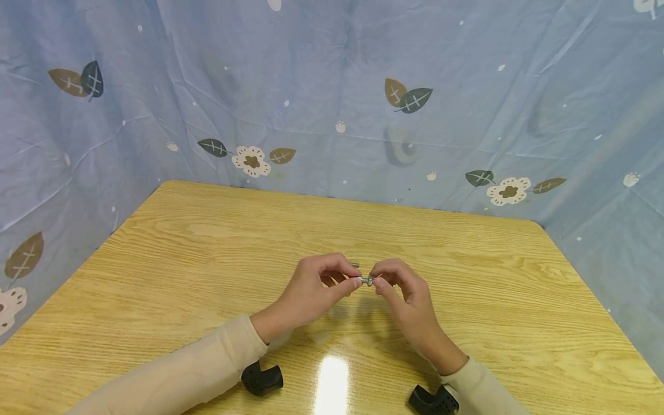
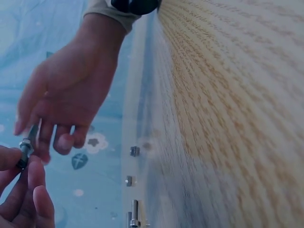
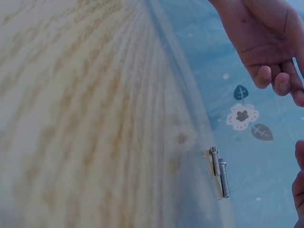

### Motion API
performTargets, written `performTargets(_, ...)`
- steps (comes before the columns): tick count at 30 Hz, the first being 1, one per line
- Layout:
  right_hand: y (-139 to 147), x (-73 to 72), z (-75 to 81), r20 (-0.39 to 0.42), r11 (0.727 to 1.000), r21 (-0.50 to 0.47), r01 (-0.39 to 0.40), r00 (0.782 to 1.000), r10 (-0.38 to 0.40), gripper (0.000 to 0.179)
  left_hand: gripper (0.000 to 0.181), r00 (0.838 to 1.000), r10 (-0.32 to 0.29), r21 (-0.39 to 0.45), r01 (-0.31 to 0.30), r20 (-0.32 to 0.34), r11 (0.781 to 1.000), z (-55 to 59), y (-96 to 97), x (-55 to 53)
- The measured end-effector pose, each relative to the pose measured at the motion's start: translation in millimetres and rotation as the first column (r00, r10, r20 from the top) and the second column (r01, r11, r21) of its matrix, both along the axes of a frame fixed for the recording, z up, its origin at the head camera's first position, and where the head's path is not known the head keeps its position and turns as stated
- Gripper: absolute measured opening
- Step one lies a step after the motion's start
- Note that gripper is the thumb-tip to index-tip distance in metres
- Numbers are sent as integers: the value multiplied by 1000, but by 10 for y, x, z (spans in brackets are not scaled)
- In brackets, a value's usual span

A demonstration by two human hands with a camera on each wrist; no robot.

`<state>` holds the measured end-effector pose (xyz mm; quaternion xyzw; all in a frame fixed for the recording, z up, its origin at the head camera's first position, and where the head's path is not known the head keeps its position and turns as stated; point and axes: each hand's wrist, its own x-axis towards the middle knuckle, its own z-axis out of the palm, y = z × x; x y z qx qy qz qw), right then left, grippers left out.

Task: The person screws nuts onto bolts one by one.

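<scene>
In the head view, my left hand [image 1: 316, 288] pinches a small metal bolt [image 1: 364, 280] between thumb and forefinger, above the table. A nut [image 2: 26, 142] sits around the bolt's shank in the left wrist view. My right hand [image 1: 407, 294] meets it from the other side, with thumb and forefinger pinched at the nut; the fingertips partly hide the exact contact. Behind the hands another bolt [image 1: 355, 265] lies on the table. Two bolts show side by side in the right wrist view, a shorter-looking bolt [image 3: 214, 160] and a neighbouring bolt [image 3: 224, 178].
Two loose nuts, one nut [image 2: 135, 151] and another nut [image 2: 129, 181], rest on the wooden table [image 1: 207, 248] near the loose bolts [image 2: 135, 213]. A blue patterned cloth [image 1: 332, 104] hangs around the table. Black wrist-worn pieces [image 1: 261, 378] sit under the sleeves.
</scene>
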<state>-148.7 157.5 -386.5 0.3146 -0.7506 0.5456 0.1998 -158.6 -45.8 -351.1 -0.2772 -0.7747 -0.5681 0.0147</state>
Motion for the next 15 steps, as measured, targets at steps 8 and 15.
performTargets(8, -15, 5, 8, -29, 999, -22, -42, 999, 41, 29, 4, 1000, 14, -7, -14, 6, 1000, -2, -1, -9)
performTargets(15, -22, 12, 28, -19, 999, -13, -37, 999, 36, 26, 4, 1000, 7, -4, -7, 12, 1000, 6, 0, 1)
